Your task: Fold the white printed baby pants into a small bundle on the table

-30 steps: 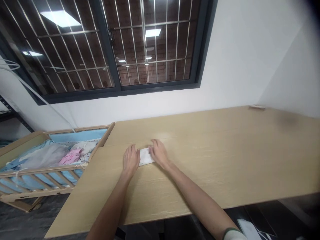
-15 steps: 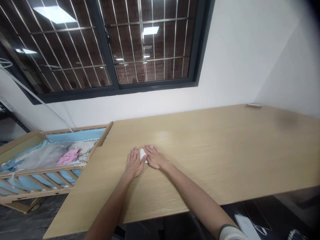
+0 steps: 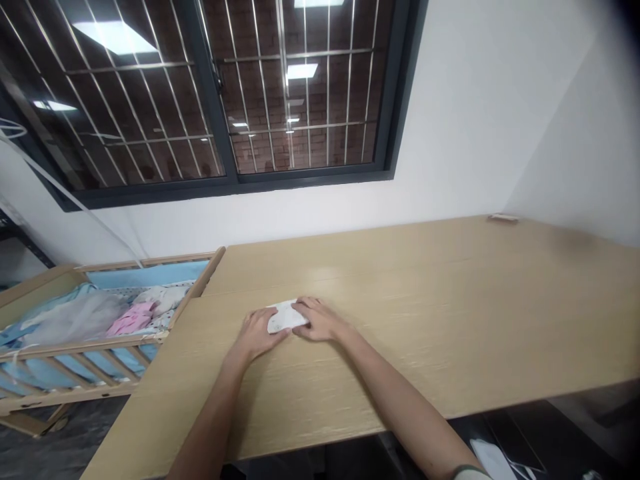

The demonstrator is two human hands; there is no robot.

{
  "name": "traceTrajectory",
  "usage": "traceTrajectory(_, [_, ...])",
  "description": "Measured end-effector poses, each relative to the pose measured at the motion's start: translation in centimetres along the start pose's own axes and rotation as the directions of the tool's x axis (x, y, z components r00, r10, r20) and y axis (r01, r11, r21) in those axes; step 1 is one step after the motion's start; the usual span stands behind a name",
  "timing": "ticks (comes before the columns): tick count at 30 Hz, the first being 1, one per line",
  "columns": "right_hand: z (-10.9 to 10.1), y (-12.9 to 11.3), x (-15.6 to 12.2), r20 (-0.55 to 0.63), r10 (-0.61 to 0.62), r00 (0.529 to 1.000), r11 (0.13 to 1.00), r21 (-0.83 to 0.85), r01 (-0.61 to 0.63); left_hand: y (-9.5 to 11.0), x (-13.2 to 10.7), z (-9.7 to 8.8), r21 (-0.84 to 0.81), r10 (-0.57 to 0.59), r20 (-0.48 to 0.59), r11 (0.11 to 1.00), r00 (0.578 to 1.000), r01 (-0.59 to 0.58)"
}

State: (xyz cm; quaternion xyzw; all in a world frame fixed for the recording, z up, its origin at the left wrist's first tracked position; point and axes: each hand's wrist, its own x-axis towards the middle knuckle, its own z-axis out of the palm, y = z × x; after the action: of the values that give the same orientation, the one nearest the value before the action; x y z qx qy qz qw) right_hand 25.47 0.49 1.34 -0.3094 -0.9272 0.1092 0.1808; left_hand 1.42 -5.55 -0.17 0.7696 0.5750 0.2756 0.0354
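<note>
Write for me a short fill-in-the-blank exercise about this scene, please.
The left hand and the right hand touch a small ____ cloth.
The cloth lies on a ____ table.
The crib stands at the table's ____ side.
In the crib lies a ____ garment.
Missing words: white, wooden, left, pink.

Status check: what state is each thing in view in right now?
white cloth, folded small, flat on the table between both hands.
left hand, on the cloth's left edge, fingers curled; grip unclear.
right hand, over the cloth's right side; grip unclear.
crib, open-topped, bedding and a pink garment inside.
window, shut, barred.
</note>
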Motion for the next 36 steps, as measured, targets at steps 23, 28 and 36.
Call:
traceTrajectory(23, [3.7, 2.1, 3.5, -0.304, 0.579, 0.756, 0.649, 0.734, -0.202, 2.0, -0.1, 0.9, -0.154, -0.183, 0.163, 0.966, 0.969, 0.208])
traceTrajectory(28, [4.8, 2.5, 3.7, -0.303, 0.562, 0.770, 0.708, 0.657, -0.259, 3.0, 0.0, -0.3, 0.037, -0.215, 0.114, 0.977, 0.970, 0.212])
traceTrajectory(36, [0.8, -1.5, 1.8, -0.171, -0.010, 0.985, 0.925, 0.373, 0.074, 5.8, -0.9, -1.2, -0.112, 0.219, 0.171, 0.973, 0.961, -0.202])
